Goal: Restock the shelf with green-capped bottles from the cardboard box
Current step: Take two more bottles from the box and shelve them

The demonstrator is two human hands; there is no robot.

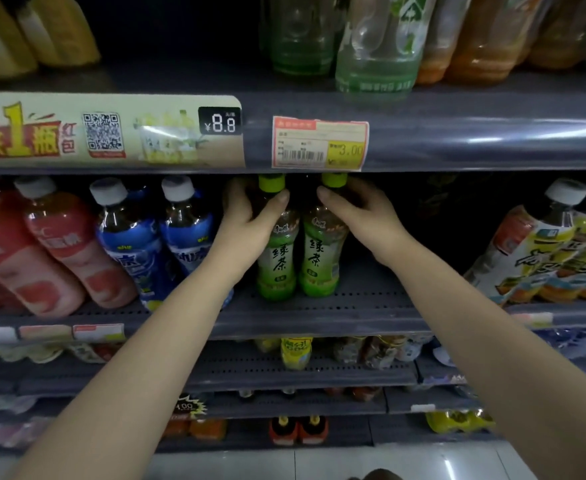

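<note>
Two green-capped tea bottles stand upright side by side on the grey perforated shelf. My left hand grips the neck of the left bottle, just under its cap. My right hand wraps around the shoulder of the right bottle. Both bottles have green labels and rest on the shelf board, their caps close under the shelf above. The cardboard box is out of view.
Blue-labelled bottles and red-labelled bottles stand left of my left hand. Yellow-labelled bottles fill the right end, with a dark gap between them and my right hand. A price tag hangs on the shelf edge above. Lower shelves hold more drinks.
</note>
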